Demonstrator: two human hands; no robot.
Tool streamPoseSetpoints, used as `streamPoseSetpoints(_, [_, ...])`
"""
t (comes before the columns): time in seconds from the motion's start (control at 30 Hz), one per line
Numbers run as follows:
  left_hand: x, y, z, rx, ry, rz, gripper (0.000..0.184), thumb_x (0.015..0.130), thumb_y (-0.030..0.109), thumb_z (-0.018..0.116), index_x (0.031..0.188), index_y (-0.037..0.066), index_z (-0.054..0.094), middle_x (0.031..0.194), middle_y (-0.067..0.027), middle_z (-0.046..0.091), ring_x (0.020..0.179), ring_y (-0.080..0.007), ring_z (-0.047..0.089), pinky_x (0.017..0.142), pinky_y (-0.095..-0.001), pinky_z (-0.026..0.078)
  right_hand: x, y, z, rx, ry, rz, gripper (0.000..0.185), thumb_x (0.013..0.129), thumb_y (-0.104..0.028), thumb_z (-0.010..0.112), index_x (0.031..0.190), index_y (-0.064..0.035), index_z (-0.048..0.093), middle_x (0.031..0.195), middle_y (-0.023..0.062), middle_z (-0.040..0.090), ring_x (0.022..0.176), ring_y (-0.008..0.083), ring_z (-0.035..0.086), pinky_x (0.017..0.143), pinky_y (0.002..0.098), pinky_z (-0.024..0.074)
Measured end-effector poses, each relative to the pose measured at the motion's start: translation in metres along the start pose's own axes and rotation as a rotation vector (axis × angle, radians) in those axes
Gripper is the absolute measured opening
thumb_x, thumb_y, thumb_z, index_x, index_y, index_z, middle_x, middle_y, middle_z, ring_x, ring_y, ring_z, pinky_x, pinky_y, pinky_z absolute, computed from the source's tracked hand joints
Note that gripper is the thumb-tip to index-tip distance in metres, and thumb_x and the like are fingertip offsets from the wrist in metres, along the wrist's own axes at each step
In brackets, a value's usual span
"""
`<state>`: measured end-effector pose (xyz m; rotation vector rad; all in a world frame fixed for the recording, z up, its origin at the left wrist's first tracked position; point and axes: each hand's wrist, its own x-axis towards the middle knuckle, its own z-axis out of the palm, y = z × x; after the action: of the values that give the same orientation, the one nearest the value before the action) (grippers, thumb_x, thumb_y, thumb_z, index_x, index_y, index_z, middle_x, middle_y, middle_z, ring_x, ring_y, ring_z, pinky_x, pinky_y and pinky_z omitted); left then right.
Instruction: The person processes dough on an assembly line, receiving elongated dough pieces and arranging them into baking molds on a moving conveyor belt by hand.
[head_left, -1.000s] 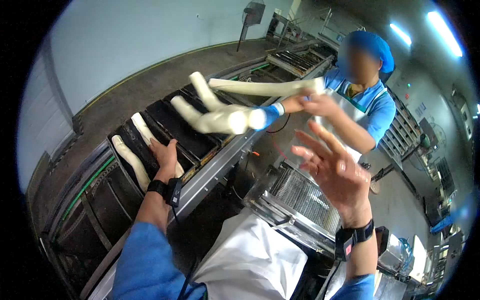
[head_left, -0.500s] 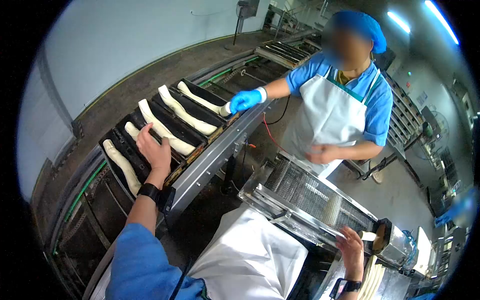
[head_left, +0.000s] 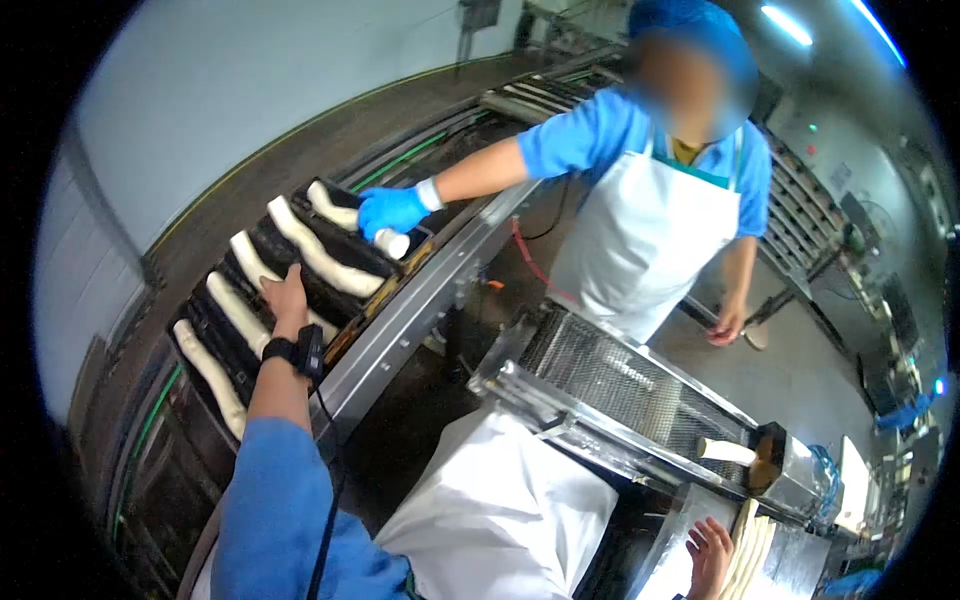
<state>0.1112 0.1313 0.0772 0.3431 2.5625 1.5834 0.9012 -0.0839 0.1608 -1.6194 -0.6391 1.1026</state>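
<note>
Long pale dough pieces lie side by side in the black tins (head_left: 200, 318) on the left conveyor. My left hand (head_left: 286, 299) rests on the third dough piece (head_left: 248, 262) from the left, its fingers partly hidden. To its right, another dough piece (head_left: 318, 252) lies in its tin. At the lower right, my right hand (head_left: 708, 558) has its fingers spread, holding nothing, close beside several dough strips (head_left: 752, 545) on a metal surface. A co-worker's blue-gloved hand (head_left: 392, 212) is on the dough piece in the rightmost tin.
The co-worker (head_left: 650, 220) stands across, wearing a white apron. A mesh conveyor (head_left: 600, 370) runs between us toward a metal machine (head_left: 785, 465), with a dough piece (head_left: 726, 452) at its end. The conveyor's metal rail (head_left: 400, 350) runs along the tins.
The tins have shifted left and down in view. My left hand has moved left with them, and my right hand has dropped toward the dough strips. The co-worker's gloved hand has moved left.
</note>
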Motion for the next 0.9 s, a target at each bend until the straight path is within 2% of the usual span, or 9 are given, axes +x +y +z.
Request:
streamPoseSetpoints(0.07, [0.029,-0.01,-0.015,-0.177,-0.221,-0.314,0.097,0.083,0.046,0.063,0.148,-0.006,0.012,0.149,-0.0294,0.023,0.136,-0.0399,0.028,0.109,-0.05,0.028,-0.015,-0.005,0.015,-0.062,-0.044,-0.032,0.054,0.094,-0.029,0.053,0.134,0.0058,0.045,0.139,0.0246,0.044,0.128,0.0379,0.044,0.111,0.0451,0.0304])
streamPoseSetpoints(0.13, [0.033,-0.022,-0.022,-0.204,-0.123,-0.241,0.084,0.081,0.042,0.064,0.139,-0.007,0.03,0.137,-0.0276,0.04,0.123,-0.04,0.043,0.104,-0.0443,0.035,-0.02,-0.009,0.031,-0.065,-0.035,-0.036,0.047,0.098,-0.021,0.047,0.134,0.0079,0.042,0.134,0.0232,0.049,0.122,0.0343,0.05,0.108,0.0436,0.0362])
streamPoseSetpoints(0.27, [0.019,-0.014,-0.05,-0.085,0.074,-0.124,0.068,0.076,0.034,0.071,0.127,-0.003,0.045,0.127,-0.0262,0.049,0.118,-0.0388,0.047,0.101,-0.0448,0.037,0.0,-0.009,0.046,-0.185,-0.078,-0.081,0.043,0.096,-0.022,0.052,0.13,0.0042,0.048,0.125,0.0198,0.056,0.11,0.0277,0.058,0.092,0.0364,0.0494])
streamPoseSetpoints(0.3, [-0.007,0.008,-0.064,-0.005,0.138,-0.059,0.064,0.075,0.031,0.073,0.126,0.0,0.048,0.126,-0.0249,0.05,0.118,-0.0386,0.047,0.101,-0.0454,0.037,0.02,0.003,0.039,-0.148,-0.08,-0.028,0.039,0.092,-0.02,0.056,0.124,0.0012,0.052,0.112,0.0157,0.061,0.097,0.0241,0.061,0.082,0.0341,0.0502])
streamPoseSetpoints(0.33, [-0.037,0.041,-0.075,0.277,0.247,0.047,0.059,0.075,0.023,0.071,0.126,0.003,0.049,0.127,-0.0224,0.05,0.12,-0.0387,0.044,0.103,-0.0442,0.035,0.031,0.013,0.033,-0.107,-0.082,0.022,0.035,0.089,-0.019,0.059,0.119,-0.0018,0.056,0.099,0.0115,0.067,0.085,0.0205,0.064,0.072,0.0317,0.0511])
streamPoseSetpoints(0.43, [-0.013,0.032,-0.051,-0.093,0.236,0.636,0.058,0.076,0.011,0.068,0.13,0.002,0.048,0.129,-0.0205,0.049,0.125,-0.0355,0.041,0.106,-0.0426,0.032,0.031,-0.012,0.078,-0.196,-0.161,-0.055,0.032,0.087,-0.021,0.064,0.11,-0.0004,0.061,0.099,0.0102,0.067,0.087,0.0173,0.064,0.073,0.0301,0.0504])
streamPoseSetpoints(0.6, [0.033,-0.02,-0.019,-0.526,-0.129,-0.006,0.06,0.08,0.016,0.067,0.133,-0.002,0.046,0.131,-0.0242,0.05,0.119,-0.0379,0.048,0.103,-0.0439,0.035,0.054,-0.018,0.125,-0.252,-0.316,-0.124,0.019,0.09,-0.006,0.06,0.107,0.001,0.062,0.095,0.0068,0.067,0.083,0.012,0.062,0.073,0.0251,0.0504])
streamPoseSetpoints(0.8, [0.059,-0.089,-0.059,-0.618,-0.24,-0.351,0.06,0.084,0.024,0.064,0.134,-0.004,0.045,0.128,-0.0202,0.052,0.115,-0.0339,0.05,0.099,-0.0431,0.038,0.097,-0.008,0.131,-0.453,-0.332,-0.179,0.022,0.086,-0.008,0.064,0.105,0.0017,0.063,0.091,0.0107,0.067,0.082,0.019,0.064,0.074,0.03,0.0515])
streamPoseSetpoints(0.9, [0.045,-0.102,-0.091,-0.653,-0.279,-0.4,0.06,0.087,0.028,0.062,0.134,-0.004,0.045,0.127,-0.0182,0.052,0.113,-0.0319,0.051,0.098,-0.0427,0.04,0.137,0.009,0.132,-1.0,-0.085,-0.748,0.045,0.072,-0.012,0.072,0.114,-0.0026,0.059,0.113,0.0182,0.059,0.103,0.0342,0.057,0.089,0.0399,0.0475])
